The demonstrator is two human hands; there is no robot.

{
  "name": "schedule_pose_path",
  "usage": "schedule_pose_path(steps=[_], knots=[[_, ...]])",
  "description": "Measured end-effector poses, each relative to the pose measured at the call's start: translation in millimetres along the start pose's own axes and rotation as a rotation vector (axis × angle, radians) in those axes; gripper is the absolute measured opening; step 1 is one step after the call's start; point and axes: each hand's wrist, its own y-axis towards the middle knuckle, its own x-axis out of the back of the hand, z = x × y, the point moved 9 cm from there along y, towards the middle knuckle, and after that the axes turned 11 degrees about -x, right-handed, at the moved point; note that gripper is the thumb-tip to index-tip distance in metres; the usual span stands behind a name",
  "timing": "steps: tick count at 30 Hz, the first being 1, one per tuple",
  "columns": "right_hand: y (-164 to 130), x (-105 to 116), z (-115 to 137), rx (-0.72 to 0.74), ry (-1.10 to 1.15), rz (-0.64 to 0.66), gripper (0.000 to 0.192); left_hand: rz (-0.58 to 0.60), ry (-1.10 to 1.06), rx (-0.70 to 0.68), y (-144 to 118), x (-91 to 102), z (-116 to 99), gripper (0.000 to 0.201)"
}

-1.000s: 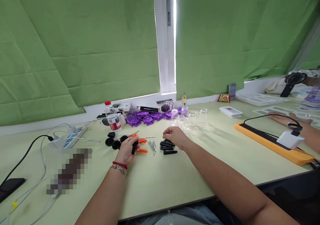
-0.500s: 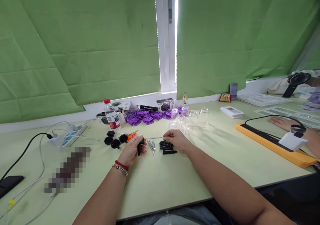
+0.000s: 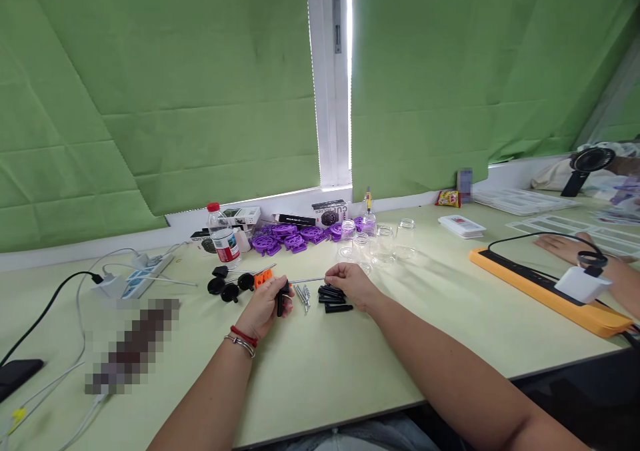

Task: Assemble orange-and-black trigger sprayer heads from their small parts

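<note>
My left hand (image 3: 265, 301) is closed around a black handle-like piece (image 3: 281, 299), whose lower end sticks out below the fingers. From it a thin metal rod (image 3: 307, 280) reaches across to my right hand (image 3: 353, 284), which pinches the far end between thumb and fingertips. Under the right hand lies a small pile of black tubes (image 3: 333, 296). Several short metal bits (image 3: 303, 295) rest between the hands. Just beyond the left hand is an orange block (image 3: 263, 277), partly hidden. Black round-ended pieces with metal rods (image 3: 230, 292) lie to its left.
A red-capped bottle (image 3: 224, 241) stands behind, beside purple plastic parts (image 3: 287, 236). Clear glass jars (image 3: 384, 237) are grouped at the back middle. On the right lie an orange power strip (image 3: 540, 291) and another person's hand (image 3: 563, 245). Cables and a white power strip (image 3: 150, 276) occupy the left.
The camera view has shifted slightly. Both hands keep nearly the same pose, with the rod still between them.
</note>
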Motion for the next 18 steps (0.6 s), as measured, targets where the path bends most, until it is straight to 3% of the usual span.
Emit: schedule_pose_path(steps=[18], knots=[[0.6, 1.3, -1.8, 0.007, -0.131, -0.032, 0.017, -0.001, 0.016, 0.0, 0.4, -1.7, 2.6, 0.035]])
